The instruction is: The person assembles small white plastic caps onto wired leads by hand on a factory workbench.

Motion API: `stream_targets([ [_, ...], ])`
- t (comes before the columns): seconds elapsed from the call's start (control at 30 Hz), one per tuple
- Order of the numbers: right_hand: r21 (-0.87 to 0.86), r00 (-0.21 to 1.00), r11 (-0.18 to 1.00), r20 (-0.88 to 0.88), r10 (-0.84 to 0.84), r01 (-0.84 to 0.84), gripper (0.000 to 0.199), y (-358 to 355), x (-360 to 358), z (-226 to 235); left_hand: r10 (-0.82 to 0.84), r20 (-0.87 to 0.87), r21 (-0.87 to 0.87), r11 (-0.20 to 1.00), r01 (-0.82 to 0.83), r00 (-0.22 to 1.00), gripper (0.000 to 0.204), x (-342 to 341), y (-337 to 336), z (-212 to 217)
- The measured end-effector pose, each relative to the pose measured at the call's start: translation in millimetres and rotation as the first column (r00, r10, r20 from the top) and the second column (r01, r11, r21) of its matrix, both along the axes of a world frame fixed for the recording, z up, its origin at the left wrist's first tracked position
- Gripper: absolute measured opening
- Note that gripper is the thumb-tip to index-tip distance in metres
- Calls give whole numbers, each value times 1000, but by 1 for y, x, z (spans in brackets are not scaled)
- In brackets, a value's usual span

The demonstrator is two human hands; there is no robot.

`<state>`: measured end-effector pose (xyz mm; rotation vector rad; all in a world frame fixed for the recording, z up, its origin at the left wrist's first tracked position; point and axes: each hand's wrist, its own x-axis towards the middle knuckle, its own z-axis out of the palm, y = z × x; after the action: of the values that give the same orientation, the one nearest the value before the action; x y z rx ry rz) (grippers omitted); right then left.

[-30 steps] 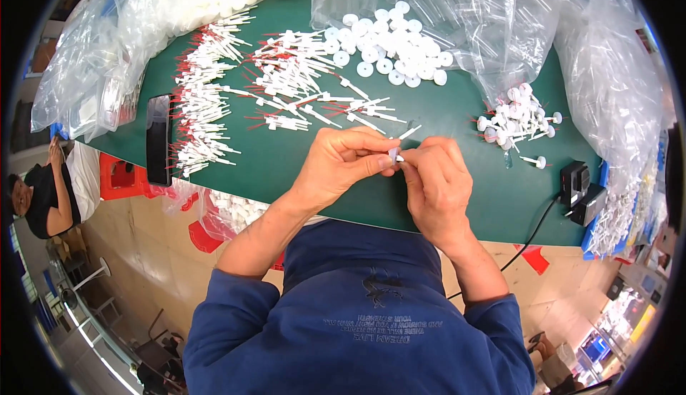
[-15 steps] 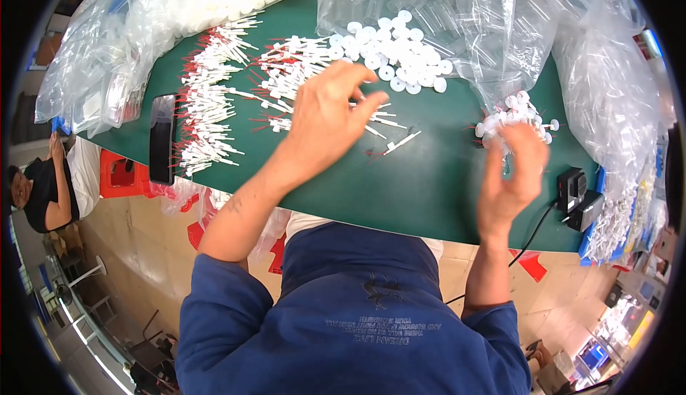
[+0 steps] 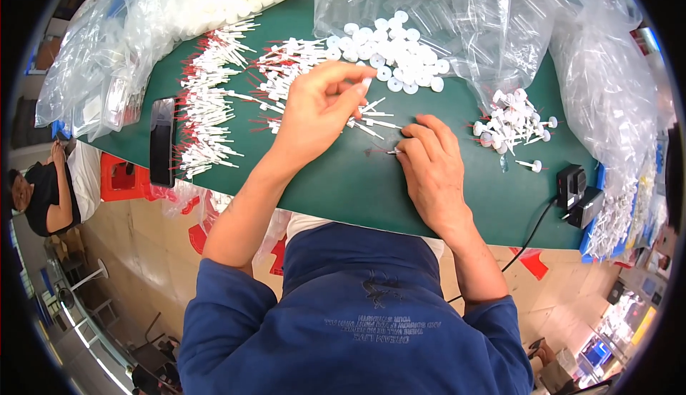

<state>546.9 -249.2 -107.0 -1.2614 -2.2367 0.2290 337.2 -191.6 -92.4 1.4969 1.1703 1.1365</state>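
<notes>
My left hand (image 3: 318, 109) is closed in a pinch, with a small white piece (image 3: 366, 82), seemingly a disc seen edge-on, between thumb and forefinger. It hovers by a heap of white sticks with red wires (image 3: 286, 63). Resting low over the table, my right hand (image 3: 436, 170) has its thumb and fingertips closed on one white stick (image 3: 393, 152), mostly hidden under the fingers. Several loose white sticks (image 3: 379, 122) lie between the hands. Beyond them is a pile of white round discs (image 3: 407, 56). To the right sits a pile of discs fitted on sticks (image 3: 511, 120); one such piece (image 3: 534, 166) lies apart.
A long row of wired sticks (image 3: 211, 102) lies at left beside a black phone (image 3: 163, 141). Clear plastic bags (image 3: 493, 23) line the far edge. A black device with a cable (image 3: 575, 188) stands at the right edge. A person (image 3: 50, 188) sits at far left.
My right hand has moved left from the disc-and-stick pile to the loose stick, leaving a piece beside that pile. My left hand has drawn slightly left and its fingers have closed.
</notes>
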Motion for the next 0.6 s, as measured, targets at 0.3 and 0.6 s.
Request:
stream_targets([
  [0.3, -265, 903, 964, -423, -82, -36, 20, -15, 5, 29, -9, 706, -391, 829, 400, 708, 26, -3, -50, -17],
  [0.6, -307, 896, 951, -414, -162, 30, 16, -16, 7, 25, 0, 759, -384, 808, 447, 651, 24, 5, -52, -14],
])
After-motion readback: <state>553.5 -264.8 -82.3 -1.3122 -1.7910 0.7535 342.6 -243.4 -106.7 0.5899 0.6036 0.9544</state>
